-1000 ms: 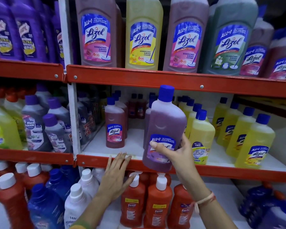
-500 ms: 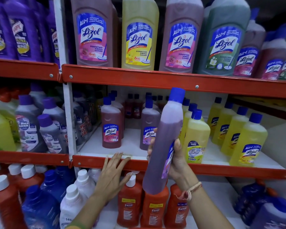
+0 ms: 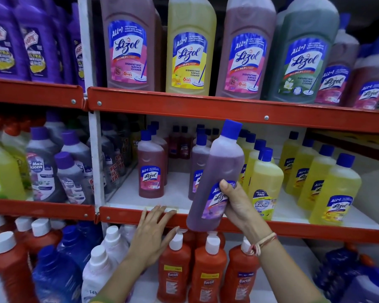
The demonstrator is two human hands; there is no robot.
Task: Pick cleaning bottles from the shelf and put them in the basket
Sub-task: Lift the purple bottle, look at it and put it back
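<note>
One purple bottle, label half hidden by right hand.

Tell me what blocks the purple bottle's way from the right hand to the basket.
Cannot say: no basket is in view. The purple bottle is off the shelf in the right hand, with nothing in front of it.

A shop aisle — red metal shelves across the frame, packed with rows of labelled Lizol bottles — "FREE" offer stickers at lower right.
</note>
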